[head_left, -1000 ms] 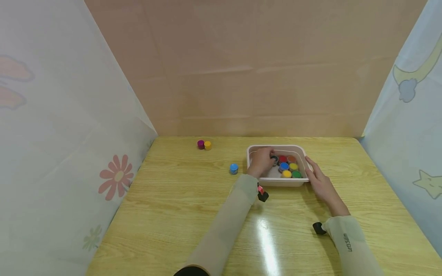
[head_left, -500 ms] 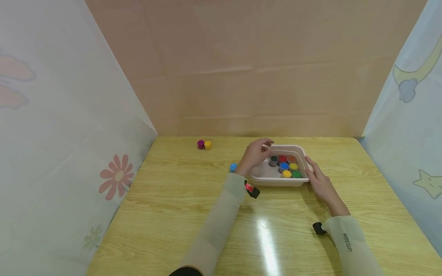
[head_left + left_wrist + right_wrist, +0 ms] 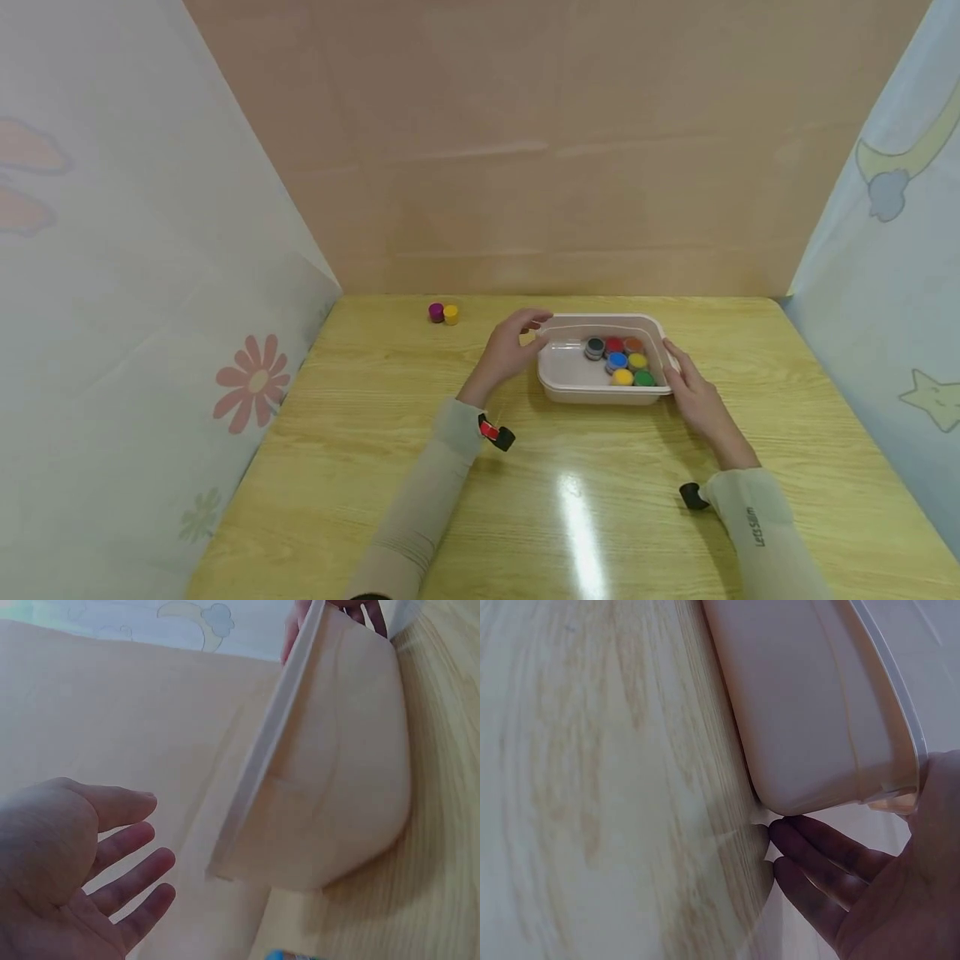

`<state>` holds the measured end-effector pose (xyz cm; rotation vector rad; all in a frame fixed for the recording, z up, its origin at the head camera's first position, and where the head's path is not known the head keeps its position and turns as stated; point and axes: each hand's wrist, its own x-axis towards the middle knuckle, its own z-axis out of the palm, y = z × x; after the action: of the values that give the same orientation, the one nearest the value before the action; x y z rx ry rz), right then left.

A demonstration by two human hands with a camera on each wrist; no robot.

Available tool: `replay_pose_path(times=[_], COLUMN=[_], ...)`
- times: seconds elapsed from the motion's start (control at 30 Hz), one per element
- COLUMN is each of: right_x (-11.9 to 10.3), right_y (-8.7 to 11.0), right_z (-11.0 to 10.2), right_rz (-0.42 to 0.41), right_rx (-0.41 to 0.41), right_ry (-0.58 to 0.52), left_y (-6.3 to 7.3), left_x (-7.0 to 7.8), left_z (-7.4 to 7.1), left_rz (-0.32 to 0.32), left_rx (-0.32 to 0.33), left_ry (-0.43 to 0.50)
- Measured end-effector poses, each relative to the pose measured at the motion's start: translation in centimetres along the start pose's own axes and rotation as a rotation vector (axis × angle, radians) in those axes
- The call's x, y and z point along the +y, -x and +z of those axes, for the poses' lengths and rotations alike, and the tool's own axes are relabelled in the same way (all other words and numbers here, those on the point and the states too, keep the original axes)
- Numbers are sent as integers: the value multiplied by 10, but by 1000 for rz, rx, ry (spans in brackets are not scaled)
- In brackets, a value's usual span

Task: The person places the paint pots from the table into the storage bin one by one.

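Observation:
A pale pinkish plastic tray (image 3: 600, 399) stands on the table, with several small lidded paint pots, among them a blue pot (image 3: 617, 362) and a black pot (image 3: 595, 348), toward its right side. My left hand (image 3: 510, 350) is just off the tray's left end, fingers spread and holding nothing. In the left wrist view a light-blue pot (image 3: 289, 955) peeks in at the bottom edge; the left hand hides it from the head view. At the other end my right hand (image 3: 697, 400) holds the tray by its side, with fingertips (image 3: 787, 829) at the bottom corner.
A purple pot (image 3: 437, 312) and a yellow-orange pot (image 3: 451, 314) stand side by side near the back edge of the wooden table (image 3: 360, 433). A brown backdrop (image 3: 555, 167) rises behind it, with pale printed sheets on both sides.
My left hand has left the black pot inside the tray, risen over the left rim and moved left, now covering the light-blue pot in the head view. The right hand stays in place.

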<state>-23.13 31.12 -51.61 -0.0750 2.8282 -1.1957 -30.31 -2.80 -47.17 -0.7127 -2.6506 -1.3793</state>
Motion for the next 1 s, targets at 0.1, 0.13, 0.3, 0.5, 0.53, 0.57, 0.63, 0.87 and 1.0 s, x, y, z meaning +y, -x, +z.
replay_pose_path(times=[0.1, 0.13, 0.3, 0.5, 0.53, 0.57, 0.63, 0.87, 1.0], right_x=[-1, -1, 1, 1, 1, 1, 1, -1, -1], right_y=[0, 0, 0, 0, 0, 0, 0, 0, 0], right_z=[-1, -1, -1, 0, 0, 0, 0, 1, 1], right_rz=[-2, -3, -8, -8, -6, -5, -2, 0, 1], right_rx=[5, 7, 8, 2, 1, 2, 3, 0, 0], right_ry=[-1, -1, -1, -9, -9, -8, -5, -10, -15], left_y=[8, 11, 24, 36, 38, 39, 40, 39, 36], left_x=[-11, -14, -31, -49, -51, -53, -57, -70, -76], left_z=[-5, -6, -10, -11, -11, -11, -11, -8, -5], left_rz=[-21, -29, -71, -133, -141, -144, -151, -193, -196], left_rx=[-9, -11, -28, -67, -74, -80, -95, -140, -154], left_ry=[18, 25, 35, 11, 12, 11, 7, -6, -20])
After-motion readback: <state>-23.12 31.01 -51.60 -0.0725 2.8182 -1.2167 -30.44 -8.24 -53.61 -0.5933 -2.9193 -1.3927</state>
